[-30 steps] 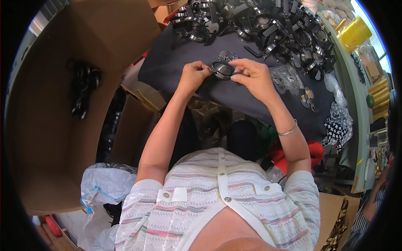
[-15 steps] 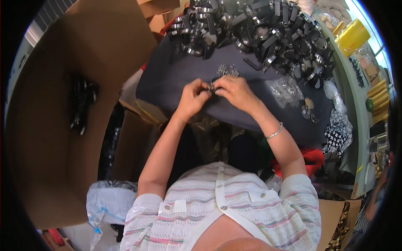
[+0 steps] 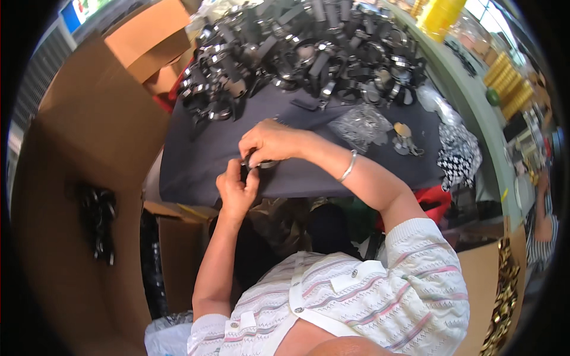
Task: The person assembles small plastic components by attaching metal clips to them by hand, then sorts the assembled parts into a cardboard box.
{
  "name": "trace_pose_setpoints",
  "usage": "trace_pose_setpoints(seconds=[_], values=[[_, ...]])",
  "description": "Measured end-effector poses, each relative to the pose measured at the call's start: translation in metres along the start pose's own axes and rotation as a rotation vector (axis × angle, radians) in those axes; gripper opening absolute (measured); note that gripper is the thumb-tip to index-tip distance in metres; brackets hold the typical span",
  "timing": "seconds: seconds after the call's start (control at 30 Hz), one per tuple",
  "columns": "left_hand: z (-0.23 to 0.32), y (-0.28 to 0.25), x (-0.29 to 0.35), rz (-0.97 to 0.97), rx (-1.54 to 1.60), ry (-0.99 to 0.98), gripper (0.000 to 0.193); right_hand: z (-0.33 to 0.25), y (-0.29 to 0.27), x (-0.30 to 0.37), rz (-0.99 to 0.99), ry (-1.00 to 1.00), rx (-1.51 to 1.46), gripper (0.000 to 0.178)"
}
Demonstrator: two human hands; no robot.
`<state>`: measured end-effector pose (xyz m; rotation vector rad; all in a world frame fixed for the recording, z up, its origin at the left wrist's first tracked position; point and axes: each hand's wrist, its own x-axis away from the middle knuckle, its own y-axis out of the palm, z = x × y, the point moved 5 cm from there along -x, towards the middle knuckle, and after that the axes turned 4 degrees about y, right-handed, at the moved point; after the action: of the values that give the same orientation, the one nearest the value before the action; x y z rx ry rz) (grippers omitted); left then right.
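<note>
My left hand (image 3: 236, 187) and my right hand (image 3: 270, 141) meet over the near left part of the dark cloth-covered table (image 3: 332, 178). Between them is a black strap piece with a round silver metal part (image 3: 269, 164), partly hidden by my fingers. My left thumb and fingers pinch its dark end from the near side. The right hand, a silver bangle (image 3: 349, 165) on its wrist, grips the same piece from above. Beyond lies a large heap of black straps with round silver metal parts (image 3: 309, 53).
Right of my hands lie a clear bag of small metal parts (image 3: 362, 126) and some loose round pieces on the cloth (image 3: 404, 133). A patterned fabric bundle (image 3: 457, 157) sits at the table's right edge. A big cardboard box (image 3: 71, 178), with black straps inside, stands at left.
The view has swung, shifting the table leftward. My right hand has come across above the left, and a round metal part now shows by my fingers.
</note>
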<state>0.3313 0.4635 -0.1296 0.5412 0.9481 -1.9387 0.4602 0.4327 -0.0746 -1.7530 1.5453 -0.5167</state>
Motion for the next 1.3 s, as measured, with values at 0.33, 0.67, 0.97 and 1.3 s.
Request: trace_pose_setpoints(seconds=[0.33,0.67,0.97,1.3], values=[[-0.009,0.006,-0.009,-0.096,0.274,-0.281,0.015,-0.004,0.009,0.126,0.898,0.033,0.030,0.015],[0.112,0.155,-0.151,-0.202,0.788,-0.413,0.020,0.018,0.005,0.183,1.033,0.234,0.049,0.016],[0.116,0.183,-0.165,-0.042,0.041,0.259,0.042,0.022,0.009,0.168,1.008,0.154,0.082,0.016],[-0.022,-0.136,-0.038,0.356,-0.323,-0.010,0.025,0.052,0.009,0.197,0.999,0.235,0.032,0.012]])
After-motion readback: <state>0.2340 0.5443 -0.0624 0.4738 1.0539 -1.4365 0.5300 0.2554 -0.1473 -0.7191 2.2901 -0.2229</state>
